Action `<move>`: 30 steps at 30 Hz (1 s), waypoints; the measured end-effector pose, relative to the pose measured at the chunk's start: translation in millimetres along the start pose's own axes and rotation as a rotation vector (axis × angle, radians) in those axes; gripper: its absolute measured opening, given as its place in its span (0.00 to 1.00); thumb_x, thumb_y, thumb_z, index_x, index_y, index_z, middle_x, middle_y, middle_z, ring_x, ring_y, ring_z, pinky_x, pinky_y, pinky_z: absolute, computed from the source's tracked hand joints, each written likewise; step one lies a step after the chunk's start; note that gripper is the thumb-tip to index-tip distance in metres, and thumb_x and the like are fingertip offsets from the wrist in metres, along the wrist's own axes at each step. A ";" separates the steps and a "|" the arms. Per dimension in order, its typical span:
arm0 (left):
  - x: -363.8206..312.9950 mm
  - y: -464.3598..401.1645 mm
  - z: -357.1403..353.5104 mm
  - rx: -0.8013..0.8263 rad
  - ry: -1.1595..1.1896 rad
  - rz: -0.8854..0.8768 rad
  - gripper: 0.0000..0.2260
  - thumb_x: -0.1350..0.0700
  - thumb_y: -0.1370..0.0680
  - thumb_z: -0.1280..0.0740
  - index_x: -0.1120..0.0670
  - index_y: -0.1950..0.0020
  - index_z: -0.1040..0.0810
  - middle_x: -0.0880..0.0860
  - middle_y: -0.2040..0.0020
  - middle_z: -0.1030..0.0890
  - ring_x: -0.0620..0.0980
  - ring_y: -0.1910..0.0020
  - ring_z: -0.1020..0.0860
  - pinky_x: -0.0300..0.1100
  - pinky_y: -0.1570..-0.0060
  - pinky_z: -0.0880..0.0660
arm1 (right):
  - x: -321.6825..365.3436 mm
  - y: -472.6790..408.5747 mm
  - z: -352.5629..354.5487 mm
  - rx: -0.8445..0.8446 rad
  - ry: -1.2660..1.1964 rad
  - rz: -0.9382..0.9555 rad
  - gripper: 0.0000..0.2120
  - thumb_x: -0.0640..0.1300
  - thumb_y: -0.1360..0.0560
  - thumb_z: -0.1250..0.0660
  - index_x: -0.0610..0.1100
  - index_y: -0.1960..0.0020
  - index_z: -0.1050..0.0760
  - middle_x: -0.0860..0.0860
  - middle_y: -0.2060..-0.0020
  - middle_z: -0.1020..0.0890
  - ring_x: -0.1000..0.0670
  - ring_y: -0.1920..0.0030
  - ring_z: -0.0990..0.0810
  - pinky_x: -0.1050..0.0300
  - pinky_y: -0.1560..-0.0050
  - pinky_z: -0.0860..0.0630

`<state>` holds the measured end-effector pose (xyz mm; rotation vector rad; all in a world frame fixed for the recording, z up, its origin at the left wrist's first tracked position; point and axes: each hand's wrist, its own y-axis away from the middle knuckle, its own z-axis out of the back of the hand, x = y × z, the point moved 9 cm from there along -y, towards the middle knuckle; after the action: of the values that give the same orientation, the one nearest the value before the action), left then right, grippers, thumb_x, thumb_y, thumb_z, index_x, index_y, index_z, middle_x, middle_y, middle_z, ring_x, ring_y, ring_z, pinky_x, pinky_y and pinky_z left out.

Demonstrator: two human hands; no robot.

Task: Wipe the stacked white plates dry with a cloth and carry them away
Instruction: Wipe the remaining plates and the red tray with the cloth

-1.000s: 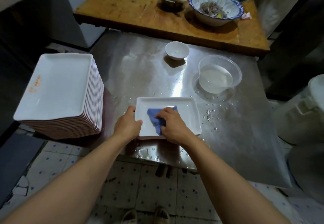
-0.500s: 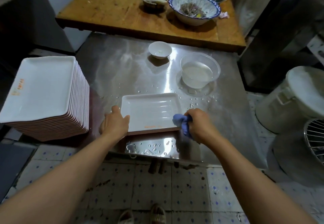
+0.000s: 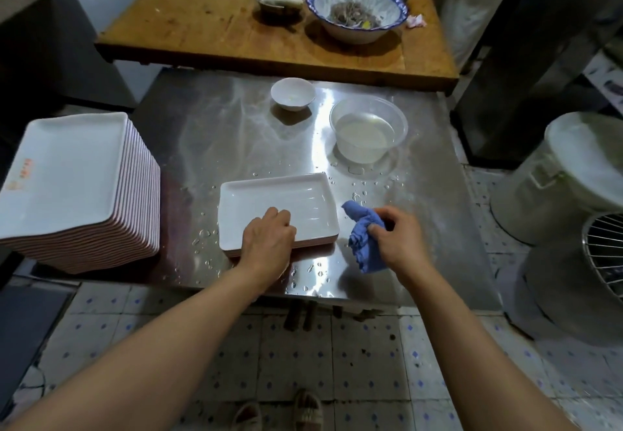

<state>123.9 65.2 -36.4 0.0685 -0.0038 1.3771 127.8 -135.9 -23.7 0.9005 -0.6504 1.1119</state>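
A white rectangular plate (image 3: 286, 201) lies near the front edge of the wet steel table (image 3: 219, 134). My left hand (image 3: 268, 243) grips the plate's near rim, fingers curled over into the plate. To the plate's right, my right hand (image 3: 397, 238) holds a crumpled blue cloth (image 3: 362, 238) just above the table, off the plate. A tall stack of white rectangular plates (image 3: 77, 188) stands at the table's left edge.
A small white bowl (image 3: 292, 93) and a clear bowl of water (image 3: 368, 134) sit further back. Behind is a wooden table (image 3: 202, 26) with a blue-rimmed bowl (image 3: 356, 11). A white bucket (image 3: 566, 174) and a wire fan guard (image 3: 603, 255) stand right.
My right hand has taken the cloth off the plate to its right side. My left hand has shifted from the plate's left edge to its near rim.
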 end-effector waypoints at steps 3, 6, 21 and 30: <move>3.9 5.3 7.0 -0.064 0.072 0.010 0.08 0.61 0.25 0.37 0.54 0.54 0.18 0.50 0.54 0.24 0.51 0.51 0.27 0.42 0.66 0.37 | -0.1 3.3 3.1 -0.019 -0.038 0.010 0.10 0.36 0.24 0.37 0.49 0.50 0.23 0.55 0.57 0.21 0.52 0.53 0.21 0.56 0.50 0.25; 10.4 13.2 25.5 -0.180 0.285 -0.011 0.02 0.61 0.28 0.30 0.58 0.60 0.18 0.53 0.59 0.23 0.55 0.56 0.24 0.43 0.68 0.32 | 2.7 6.2 8.3 -0.040 -0.067 0.022 0.10 0.36 0.24 0.37 0.50 0.52 0.24 0.57 0.59 0.22 0.52 0.54 0.21 0.57 0.53 0.26; 72.1 -9.3 109.9 -0.430 0.465 0.167 0.06 0.55 0.22 0.36 0.55 0.47 0.27 0.58 0.58 0.20 0.61 0.60 0.23 0.46 0.64 0.33 | 56.8 27.3 23.1 -0.134 -0.231 0.160 0.12 0.35 0.25 0.36 0.52 0.59 0.25 0.55 0.61 0.19 0.55 0.59 0.21 0.63 0.59 0.27; 116.6 54.6 181.6 -0.639 0.985 0.298 0.01 0.61 0.23 0.35 0.57 0.53 0.25 0.48 0.63 0.23 0.49 0.62 0.24 0.42 0.60 0.29 | 200.3 79.3 24.7 -0.280 -0.316 0.630 0.10 0.34 0.24 0.37 0.47 0.48 0.24 0.58 0.55 0.20 0.59 0.53 0.21 0.66 0.52 0.24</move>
<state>99.6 180.7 152.4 -1.1813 0.3792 1.5213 118.3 -49.6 175.0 0.6420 -1.3803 1.3946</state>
